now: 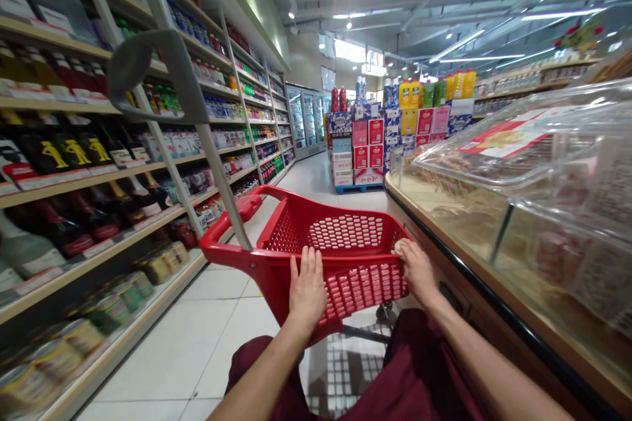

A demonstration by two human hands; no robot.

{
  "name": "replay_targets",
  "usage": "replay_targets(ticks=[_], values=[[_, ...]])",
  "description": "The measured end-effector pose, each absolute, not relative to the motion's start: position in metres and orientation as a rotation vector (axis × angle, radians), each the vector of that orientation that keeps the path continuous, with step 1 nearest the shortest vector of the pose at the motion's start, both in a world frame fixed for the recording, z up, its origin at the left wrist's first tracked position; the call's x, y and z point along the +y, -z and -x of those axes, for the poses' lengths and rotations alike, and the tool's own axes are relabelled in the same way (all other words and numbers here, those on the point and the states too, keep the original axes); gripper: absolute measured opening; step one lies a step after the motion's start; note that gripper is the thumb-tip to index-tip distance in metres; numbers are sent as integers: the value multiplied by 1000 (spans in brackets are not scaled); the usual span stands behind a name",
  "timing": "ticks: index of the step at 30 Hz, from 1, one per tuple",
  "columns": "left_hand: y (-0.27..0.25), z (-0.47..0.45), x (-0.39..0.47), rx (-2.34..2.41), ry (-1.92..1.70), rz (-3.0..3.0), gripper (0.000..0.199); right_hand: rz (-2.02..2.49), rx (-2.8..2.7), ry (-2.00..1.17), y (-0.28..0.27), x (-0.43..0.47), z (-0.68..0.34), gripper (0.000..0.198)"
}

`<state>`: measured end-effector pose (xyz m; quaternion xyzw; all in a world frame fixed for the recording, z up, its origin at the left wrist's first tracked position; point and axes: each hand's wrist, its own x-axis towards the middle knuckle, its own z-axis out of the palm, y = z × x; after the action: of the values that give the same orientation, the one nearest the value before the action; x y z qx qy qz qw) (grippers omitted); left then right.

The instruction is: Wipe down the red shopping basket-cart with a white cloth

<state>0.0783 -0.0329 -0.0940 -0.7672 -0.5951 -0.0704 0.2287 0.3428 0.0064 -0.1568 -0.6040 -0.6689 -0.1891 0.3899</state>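
A red plastic shopping cart (276, 263) with a perforated basket stands right in front of my knees. Nothing shows inside the part of its basket that I can see. My left hand (307, 289) rests flat against the near side of the basket, fingers stretched up to the rim. At the right corner of the rim, my right hand (417, 270) is closed on a small crumpled white cloth (397, 247), which touches the red plastic; it may be a tissue. A metal pole with a grey handle (155, 75) rises from the cart's left end.
Shelves of bottles (79, 151) and cans (118, 302) line the left side. A display counter (444, 223) with clear-lidded food packs (513, 138) runs close along my right. Stacked drink cartons (368, 145) stand on a blue pallet (359, 189) ahead, with glass-door fridges (306, 115) beyond.
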Motion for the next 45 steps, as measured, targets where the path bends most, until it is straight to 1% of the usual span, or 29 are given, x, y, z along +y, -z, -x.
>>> replay_targets(ticks=[3, 5, 11, 17, 19, 24, 29, 32, 36, 42, 45], values=[[92, -77, -34, -1643, 180, 2116, 64, 1366, -1799, 377, 158, 6, -304, 46], [90, -76, -35, -1638, 172, 2135, 62, 1317, -1837, 342, 158, 7, -300, 47], [94, -80, -32, -1637, 195, 2119, 60, 1469, -1576, 359, 162, 9, -332, 48], [94, -80, -33, -1628, 197, 2112, 63, 1200, -1814, 314, 156, 5, -266, 50], [93, -79, -34, -1625, 178, 2117, 63, 1213, -1808, 329, 156, 7, -273, 50], [94, -83, -34, -1632, 173, 2109, 61, 1414, -1577, 406, 163, 8, -308, 49], [94, -82, -34, -1618, 204, 2120, 62, 1262, -1754, 360, 157, 2, -264, 47], [94, -80, -34, -1599, 205, 2136, 64, 1264, -1763, 337, 155, 3, -269, 48], [96, -82, -35, -1606, 218, 2122, 64, 1375, -1600, 346, 158, 2, -291, 52], [94, -82, -37, -1590, 213, 2125, 61, 1077, -1799, 285, 150, -3, -233, 53], [94, -81, -37, -1592, 221, 2131, 61, 1146, -1767, 283, 149, -1, -243, 54]])
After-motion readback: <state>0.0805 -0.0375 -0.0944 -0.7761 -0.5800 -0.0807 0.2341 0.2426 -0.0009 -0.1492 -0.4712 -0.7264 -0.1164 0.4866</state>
